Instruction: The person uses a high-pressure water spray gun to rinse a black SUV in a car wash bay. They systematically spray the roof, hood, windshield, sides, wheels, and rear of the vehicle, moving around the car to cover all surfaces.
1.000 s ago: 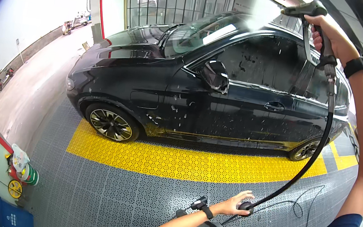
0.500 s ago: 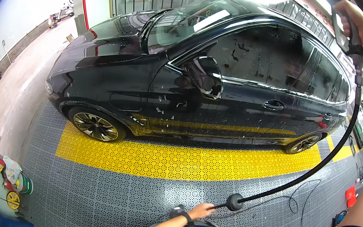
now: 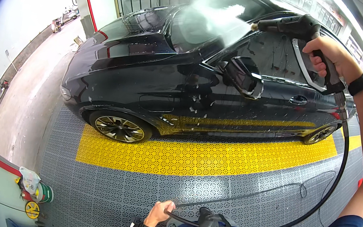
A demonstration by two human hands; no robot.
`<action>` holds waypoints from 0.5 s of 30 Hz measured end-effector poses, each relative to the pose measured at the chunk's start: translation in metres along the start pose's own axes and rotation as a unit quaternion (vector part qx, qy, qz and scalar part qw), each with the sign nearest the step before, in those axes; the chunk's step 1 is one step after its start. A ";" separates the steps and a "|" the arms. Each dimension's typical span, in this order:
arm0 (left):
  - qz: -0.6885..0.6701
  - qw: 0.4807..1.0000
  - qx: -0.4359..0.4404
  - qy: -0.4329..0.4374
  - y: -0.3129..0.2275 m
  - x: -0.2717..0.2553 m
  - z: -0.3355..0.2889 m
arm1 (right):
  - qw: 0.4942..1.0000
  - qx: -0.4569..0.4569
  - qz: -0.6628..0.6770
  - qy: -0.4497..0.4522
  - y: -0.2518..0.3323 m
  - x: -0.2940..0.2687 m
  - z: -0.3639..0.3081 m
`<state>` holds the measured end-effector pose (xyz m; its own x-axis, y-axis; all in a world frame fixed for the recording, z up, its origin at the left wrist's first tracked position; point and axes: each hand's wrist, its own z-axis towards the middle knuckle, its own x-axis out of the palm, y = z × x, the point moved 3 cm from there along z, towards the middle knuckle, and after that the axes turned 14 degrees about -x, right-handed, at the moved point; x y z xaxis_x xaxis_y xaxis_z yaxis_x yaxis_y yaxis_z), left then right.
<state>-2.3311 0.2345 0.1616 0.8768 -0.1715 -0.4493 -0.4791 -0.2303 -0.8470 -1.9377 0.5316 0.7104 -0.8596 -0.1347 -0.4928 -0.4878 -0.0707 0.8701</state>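
Note:
My right hand (image 3: pixel 333 56) is raised at the upper right, wrapped round the grip of a black pressure washer gun (image 3: pixel 293 27). From its nozzle a white fan of water spray (image 3: pixel 218 22) hits the windshield of a wet black car (image 3: pixel 144 77). A black hose (image 3: pixel 342 159) hangs from the gun's handle and curves down to my waist. Low in the middle, my left hand (image 3: pixel 161 211) is closed round that hose. A dark bulb-shaped piece (image 3: pixel 208 223) sits on the hose right of that hand.
Yellow floor tiles (image 3: pixel 203 156) run alongside the car amid grey grid tiles (image 3: pixel 108 192). A thin dark cable (image 3: pixel 268 190) lies across the floor. At lower left, a bucket (image 3: pixel 44 193) and a yellow reel (image 3: pixel 32 210) stand by the wall. The side mirror (image 3: pixel 243 76) juts toward me.
My right hand has come down and leftward with the gun, now in full view, its spray on the windshield. My left hand has shifted left with the hose, and the car appears farther right.

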 end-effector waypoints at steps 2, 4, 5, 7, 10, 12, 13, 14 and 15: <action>0.005 0.999 0.003 0.034 0.008 -0.026 -0.011 | 0.999 0.037 -0.004 -0.036 0.013 0.013 0.003; -0.001 0.999 0.001 0.041 0.021 -0.043 -0.023 | 0.986 -0.001 -0.046 -0.161 0.030 0.010 0.005; -0.011 0.999 0.003 0.041 0.027 -0.049 -0.026 | 0.975 -0.032 -0.107 -0.193 0.042 0.009 0.009; 0.028 0.999 0.018 0.031 0.040 -0.060 -0.033 | 0.953 -0.075 -0.174 -0.238 0.058 0.013 0.012; 0.106 0.994 0.002 -0.020 0.056 -0.078 -0.042 | 0.949 -0.129 -0.177 -0.226 0.071 0.040 0.014; 0.133 0.990 -0.001 -0.053 0.059 -0.094 -0.044 | 0.972 -0.073 -0.169 -0.149 0.074 0.071 0.023; 0.100 0.992 0.028 -0.067 0.057 -0.101 -0.046 | 0.987 -0.061 -0.096 -0.110 0.073 0.088 0.026; 0.078 0.993 0.045 -0.079 0.054 -0.107 -0.048 | 0.999 0.006 -0.015 -0.049 0.072 0.105 0.031; 0.069 0.995 0.027 -0.064 0.053 -0.111 -0.049 | 0.998 0.024 -0.035 -0.047 0.074 0.116 0.037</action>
<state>-2.4564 0.1941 0.1804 0.8031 -0.0731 -0.5913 -0.5947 -0.1601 -0.7879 -2.0794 0.5477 0.7174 -0.8322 -0.0380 -0.5532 -0.5524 -0.0300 0.8330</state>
